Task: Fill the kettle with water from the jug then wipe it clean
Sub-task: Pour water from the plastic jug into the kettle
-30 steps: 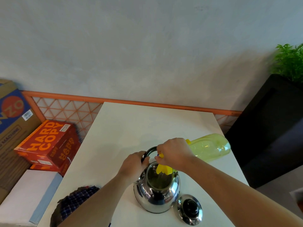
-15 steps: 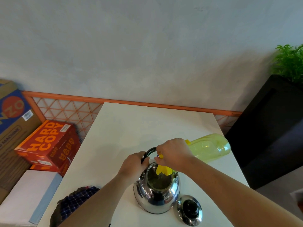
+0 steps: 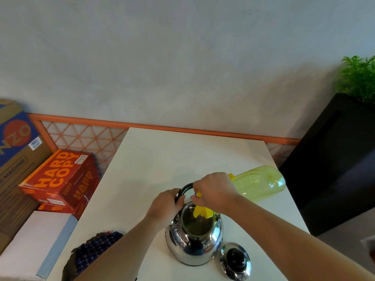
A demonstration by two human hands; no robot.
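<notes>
A shiny steel kettle (image 3: 194, 242) stands open-topped on the white table (image 3: 182, 159). My left hand (image 3: 165, 207) grips its black handle at the left side. My right hand (image 3: 215, 191) holds the yellow jug (image 3: 259, 182) near its neck, tipped almost flat with its base pointing right. The jug's yellow spout (image 3: 202, 212) hangs over the kettle's mouth. The kettle's steel lid (image 3: 235, 260) with a black knob lies on the table just right of the kettle. A dark checked cloth (image 3: 91, 252) lies at the table's near left edge.
Orange boxes (image 3: 58, 181) and a cardboard box (image 3: 16, 147) are stacked on the floor left of the table. A black planter (image 3: 336, 159) with a green plant stands at the right. A grey wall with an orange lattice rail runs behind.
The jug's base has lifted very slightly; both hands and the kettle stay where they were.
</notes>
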